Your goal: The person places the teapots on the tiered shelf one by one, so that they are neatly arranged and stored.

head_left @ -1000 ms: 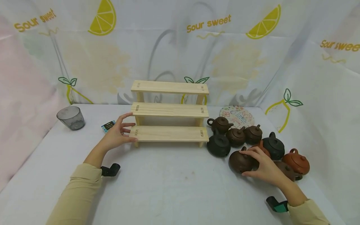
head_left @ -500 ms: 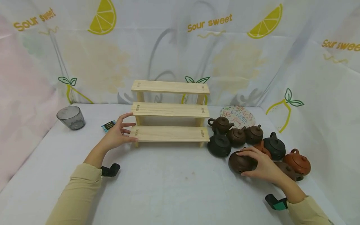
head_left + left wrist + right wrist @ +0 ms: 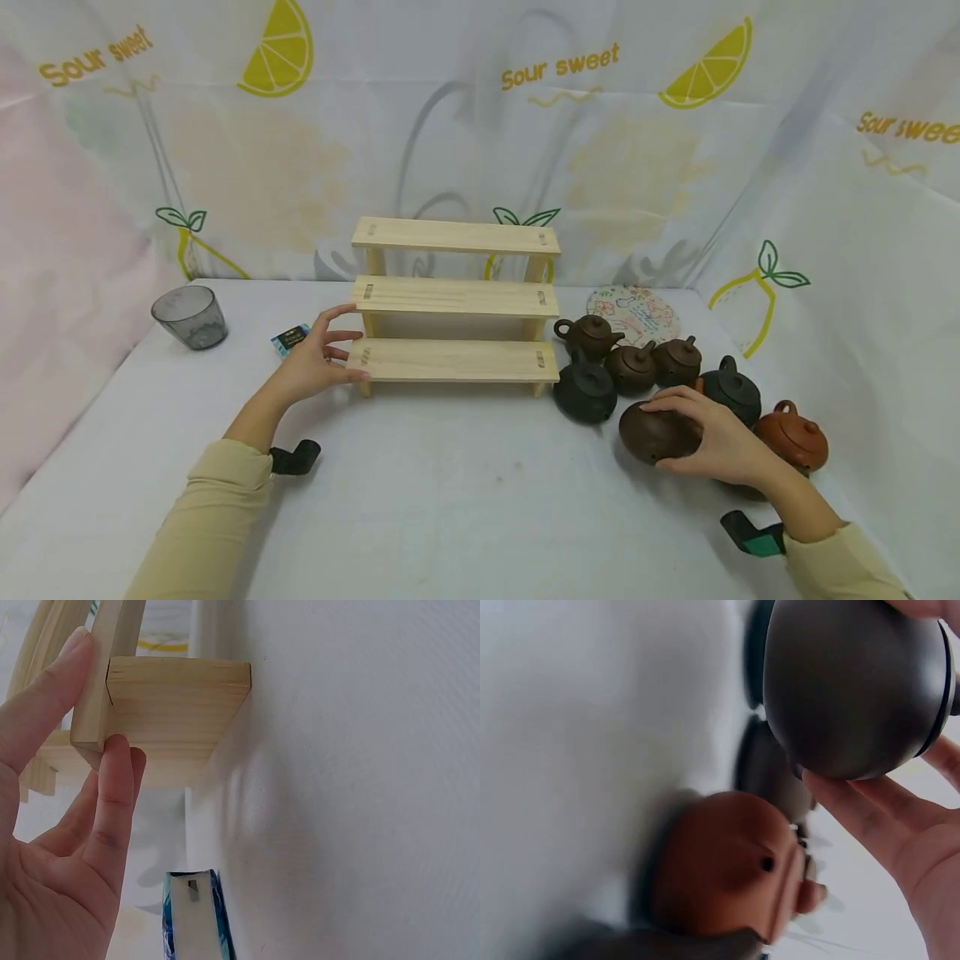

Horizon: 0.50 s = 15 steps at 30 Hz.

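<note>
We see the right hand (image 3: 716, 440) with thumb and fingers curved round a dark brown teapot (image 3: 648, 433), gripping its body from the side; the pot lies just beyond the fingertips' side of the palm, in front of the other pots. The left hand (image 3: 309, 367) is well away from it, holding the left end of a wooden stand (image 3: 453, 361) by its lowest board, thumb and fingers on either side of that end. Between stand and right hand we find a black teapot (image 3: 585, 392), just beside the board's right end, and behind it a smaller brown teapot (image 3: 590, 336). An orange-red teapot (image 3: 795, 437) sits past the right hand, near the wrist.

Much of the held pot is covered by the hand in the head view, and the right wrist view cuts it off at the top (where only part of one digit shows in the corner). We cannot tell whether its base touches the white cloth (image 3: 480, 517). Another dark pot (image 3: 742, 490) is mostly hidden under the right wrist. The orange-red pot looks soft in the right wrist view, and a dark shape at the lower edge there is too blurred to name. In the left wrist view, a small blue-edged box (image 3: 196, 915) runs out of the bottom. Whether the left index finger touches the middle board we cannot tell.
</note>
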Available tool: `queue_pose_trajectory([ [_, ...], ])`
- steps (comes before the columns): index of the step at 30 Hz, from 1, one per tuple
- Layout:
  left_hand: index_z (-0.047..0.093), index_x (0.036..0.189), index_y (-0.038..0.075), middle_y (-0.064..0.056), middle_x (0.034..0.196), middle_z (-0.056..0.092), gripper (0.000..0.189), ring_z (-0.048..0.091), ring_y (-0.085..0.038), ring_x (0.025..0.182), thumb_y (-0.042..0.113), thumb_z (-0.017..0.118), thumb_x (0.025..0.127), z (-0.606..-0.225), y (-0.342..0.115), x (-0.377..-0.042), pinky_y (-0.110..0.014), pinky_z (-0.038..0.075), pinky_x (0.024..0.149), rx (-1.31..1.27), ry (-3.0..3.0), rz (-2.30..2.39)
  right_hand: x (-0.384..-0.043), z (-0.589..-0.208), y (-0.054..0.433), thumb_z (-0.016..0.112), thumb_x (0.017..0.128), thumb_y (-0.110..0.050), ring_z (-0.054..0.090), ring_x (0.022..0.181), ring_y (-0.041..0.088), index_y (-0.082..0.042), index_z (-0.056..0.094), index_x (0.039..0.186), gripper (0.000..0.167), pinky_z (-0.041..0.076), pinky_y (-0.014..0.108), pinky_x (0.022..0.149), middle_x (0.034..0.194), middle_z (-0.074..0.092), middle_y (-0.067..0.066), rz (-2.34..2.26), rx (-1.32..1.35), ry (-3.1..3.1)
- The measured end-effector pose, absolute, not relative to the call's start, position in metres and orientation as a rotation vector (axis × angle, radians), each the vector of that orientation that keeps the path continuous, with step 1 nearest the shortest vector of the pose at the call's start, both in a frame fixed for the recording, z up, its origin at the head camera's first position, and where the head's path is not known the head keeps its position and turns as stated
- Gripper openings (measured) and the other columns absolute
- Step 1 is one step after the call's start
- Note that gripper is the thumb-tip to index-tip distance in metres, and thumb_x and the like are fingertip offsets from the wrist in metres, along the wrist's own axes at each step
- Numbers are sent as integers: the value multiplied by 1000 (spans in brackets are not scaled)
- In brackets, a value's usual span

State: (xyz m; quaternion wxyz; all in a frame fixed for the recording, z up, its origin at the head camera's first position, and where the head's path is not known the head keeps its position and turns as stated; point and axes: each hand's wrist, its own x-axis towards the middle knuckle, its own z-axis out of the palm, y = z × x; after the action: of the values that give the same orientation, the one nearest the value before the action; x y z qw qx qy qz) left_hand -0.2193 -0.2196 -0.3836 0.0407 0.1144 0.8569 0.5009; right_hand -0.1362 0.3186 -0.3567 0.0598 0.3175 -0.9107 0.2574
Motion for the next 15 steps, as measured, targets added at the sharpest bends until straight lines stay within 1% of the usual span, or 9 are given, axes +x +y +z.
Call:
queue_pose_trajectory([
  [3,17,145,29,-24,131,47,104,56,-36,97,14,84,68,-383,-220,-219,-38,48,70,343,2627,1528,-136,-348,319,89,61,-19,48,103,4,-19,60,116,62,47,23,73,117,53,-4,857,972,-2746],
  [6,16,145,29,-24,132,46,104,56,-36,98,14,84,69,-383,-221,-219,-38,48,70,341,2620,1527,-138,-339,318,89,61,-16,48,102,3,-16,59,117,63,48,22,71,118,52,-2,896,983,-2738],
  [8,16,145,29,-25,132,46,103,56,-36,98,14,84,69,-383,-221,-219,-38,48,70,344,2619,1526,-140,-334,317,89,61,-14,47,98,3,-16,59,117,64,47,21,69,118,52,-2,883,992,-2733],
  [9,16,146,29,-25,132,46,103,56,-36,98,14,84,69,-383,-221,-219,-38,48,70,349,2621,1525,-142,-331,316,88,60,-13,47,95,4,-16,59,117,64,46,20,67,118,52,-2,879,1003,-2726],
  [11,16,146,28,-25,132,46,103,56,-36,97,14,84,69,-384,-221,-219,-38,48,70,359,2627,1521,-145,-327,314,88,60,-11,48,77,3,-15,59,117,64,43,19,57,117,52,-2,882,1026,-2713],
  [13,16,146,28,-25,132,46,103,57,-35,96,14,84,69,-384,-221,-219,-37,48,70,372,2633,1520,-150,-325,312,87,61,-10,43,64,2,-15,59,117,64,39,19,51,118,51,-2,870,1075,-2689],
  [14,16,146,27,-25,131,46,103,57,-35,96,14,83,69,-384,-221,-219,-37,48,70,377,2636,1519,-152,-323,311,87,61,-8,41,60,2,-14,59,118,64,38,19,49,118,51,-1,876,1100,-2677],
  [15,16,146,27,-25,131,46,103,57,-35,96,14,83,69,-384,-221,-219,-37,48,70,382,2638,1520,-155,-322,309,86,61,-7,43,61,2,-14,58,118,64,38,18,50,119,51,0,891,1125,-2668],
])
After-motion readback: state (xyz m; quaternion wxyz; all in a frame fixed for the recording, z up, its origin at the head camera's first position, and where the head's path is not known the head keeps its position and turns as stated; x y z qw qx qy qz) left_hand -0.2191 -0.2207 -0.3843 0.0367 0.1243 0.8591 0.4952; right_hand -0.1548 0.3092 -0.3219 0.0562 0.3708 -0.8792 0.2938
